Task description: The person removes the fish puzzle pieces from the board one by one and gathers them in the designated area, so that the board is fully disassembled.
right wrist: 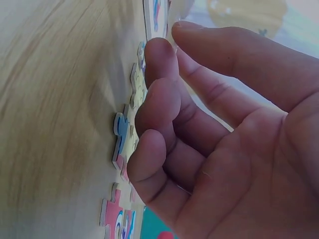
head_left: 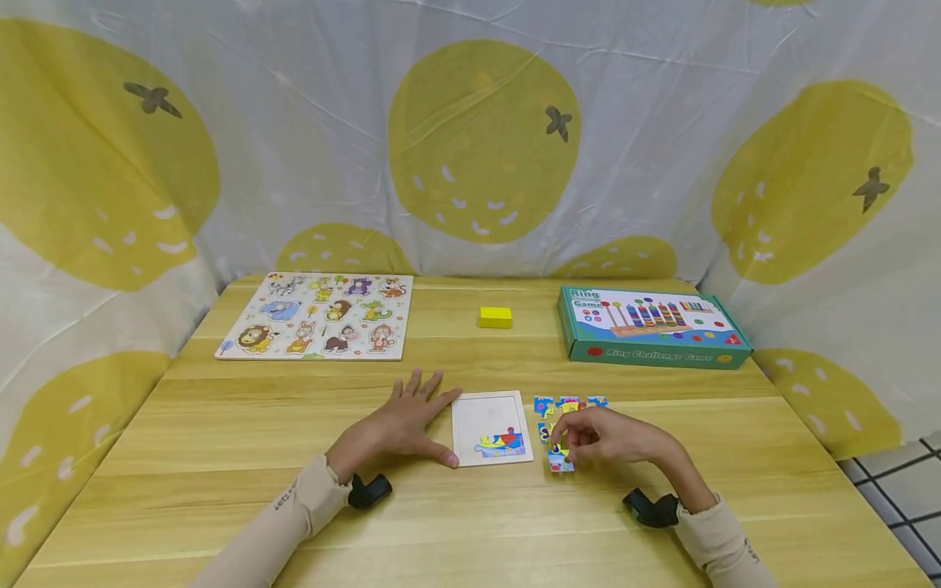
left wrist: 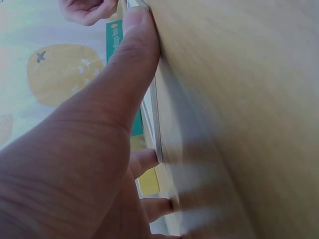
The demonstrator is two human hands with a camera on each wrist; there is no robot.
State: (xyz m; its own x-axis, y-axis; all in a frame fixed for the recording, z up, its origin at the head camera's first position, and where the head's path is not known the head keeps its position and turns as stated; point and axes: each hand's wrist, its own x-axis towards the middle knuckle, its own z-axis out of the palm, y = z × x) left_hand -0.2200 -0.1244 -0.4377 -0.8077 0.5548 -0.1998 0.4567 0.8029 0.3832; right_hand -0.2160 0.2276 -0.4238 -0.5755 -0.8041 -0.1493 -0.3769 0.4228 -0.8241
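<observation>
A small white puzzle board (head_left: 481,412) lies flat on the table, with a few joined colourful jigsaw pieces (head_left: 503,443) in its lower right part. My left hand (head_left: 403,420) is spread at the board's left side. Its thumb touches the lower left corner and its index finger the upper left one. Right of the board lie several loose jigsaw pieces (head_left: 543,406), partly hidden by my right hand (head_left: 606,435). That hand hovers just over them, fingers loosely bent. In the right wrist view its thumb (right wrist: 214,42) and index fingertip stand apart, with nothing visible between them.
An animal puzzle board (head_left: 316,317) lies at the back left of the wooden table (head_left: 470,523). Behind the small board sits a yellow block (head_left: 496,318). A green game box (head_left: 654,328) is at the back right, and a patterned cloth (head_left: 485,147) hangs behind the table.
</observation>
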